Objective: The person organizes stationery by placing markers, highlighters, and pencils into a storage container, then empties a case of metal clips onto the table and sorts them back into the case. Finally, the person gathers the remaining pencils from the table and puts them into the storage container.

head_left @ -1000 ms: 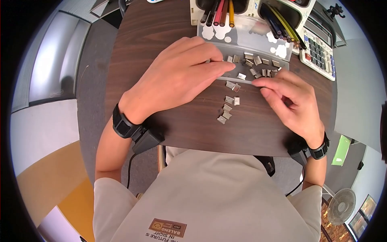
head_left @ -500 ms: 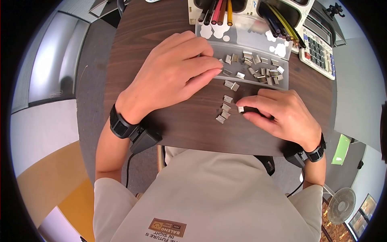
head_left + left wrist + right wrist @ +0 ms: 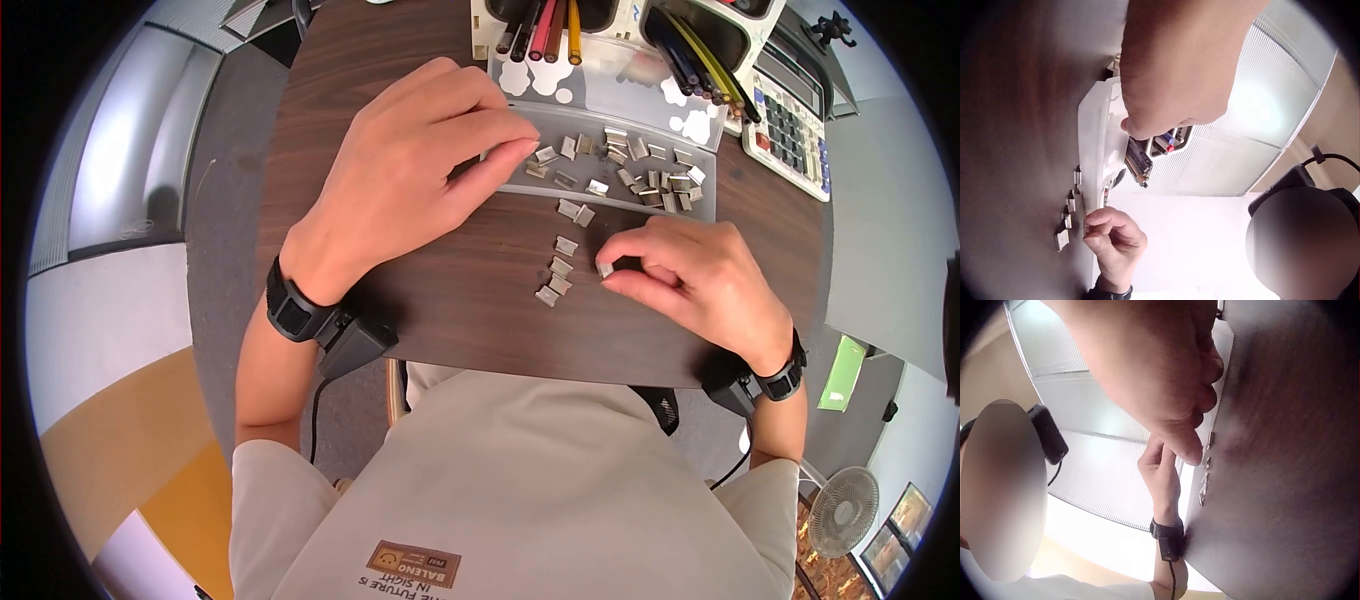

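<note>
Between thumb and index finger the right hand (image 3: 700, 275) pinches a small metal clip (image 3: 605, 269) above the table, just right of a column of several clips (image 3: 562, 267). Two more clips (image 3: 575, 212) lie against the near edge of a clear tray (image 3: 708, 205). Over the tray's left end hovers the left hand (image 3: 410, 170), thumb and index fingertips close together; whether anything is between them is hidden. Many loose clips (image 3: 653, 180) lie in the tray. In the left wrist view the right hand (image 3: 1115, 240) is beside the row of clips (image 3: 1071, 201).
Behind the tray, its clear lid (image 3: 600, 90) with white patches leans near a white organizer (image 3: 640, 20) holding colored pencils (image 3: 553, 35) and pens. A calculator (image 3: 790, 130) sits at the back right. The table's front edge runs close to the person's shirt (image 3: 520, 470).
The right hand came from the tray's front edge down to the table and now pinches the clip that lay right of the column. The left hand shifted left, uncovering clips in the tray.
</note>
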Demonstrator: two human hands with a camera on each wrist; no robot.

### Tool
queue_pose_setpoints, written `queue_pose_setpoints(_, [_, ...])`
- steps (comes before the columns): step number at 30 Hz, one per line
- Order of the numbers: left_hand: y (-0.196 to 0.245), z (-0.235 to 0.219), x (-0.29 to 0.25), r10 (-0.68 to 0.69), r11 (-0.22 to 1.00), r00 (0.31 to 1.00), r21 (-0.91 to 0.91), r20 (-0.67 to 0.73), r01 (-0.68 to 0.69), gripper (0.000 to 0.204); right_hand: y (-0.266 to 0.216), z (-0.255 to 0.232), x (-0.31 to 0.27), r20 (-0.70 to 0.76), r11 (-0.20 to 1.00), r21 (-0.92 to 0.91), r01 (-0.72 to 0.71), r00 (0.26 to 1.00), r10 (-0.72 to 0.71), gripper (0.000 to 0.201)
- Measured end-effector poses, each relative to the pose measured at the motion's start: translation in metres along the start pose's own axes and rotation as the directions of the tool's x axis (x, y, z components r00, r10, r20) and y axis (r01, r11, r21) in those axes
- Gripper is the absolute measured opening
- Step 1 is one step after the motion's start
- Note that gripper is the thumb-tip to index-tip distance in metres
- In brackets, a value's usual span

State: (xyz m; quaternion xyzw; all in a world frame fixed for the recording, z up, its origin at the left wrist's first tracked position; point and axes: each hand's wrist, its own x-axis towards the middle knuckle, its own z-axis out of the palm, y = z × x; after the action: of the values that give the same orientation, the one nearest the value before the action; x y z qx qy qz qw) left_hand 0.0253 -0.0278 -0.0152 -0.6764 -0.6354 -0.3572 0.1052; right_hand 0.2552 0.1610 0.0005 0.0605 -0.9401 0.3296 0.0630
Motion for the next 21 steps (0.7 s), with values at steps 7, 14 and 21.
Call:
queue_pose_setpoints(7, [0.0002, -0.0046, -0.0048, 0.021, 1.000, 0.999, -0.022, 0.037, -0.020, 0.019, -0.0068, -0.0047, 0.0047, -0.383, 0.963, 0.050, -0.264, 0.886, 0.262, 0.029])
queue_pose_setpoints(14, [0.0036, -0.0036, -0.0060, 0.052, 0.998, 0.994, -0.052, 0.092, -0.047, 0.018, -0.0054, -0.0084, 0.0042, -0.425, 0.958, 0.067, -0.278, 0.861, 0.279, 0.025])
queue_pose_setpoints(21, [0.0057, -0.0001, -0.0058, 0.088, 0.993, 0.973, -0.093, 0.213, -0.070, 0.023, -0.0056, -0.0087, 0.0025, -0.388, 0.948, 0.101, -0.303, 0.865, 0.318, 0.021])
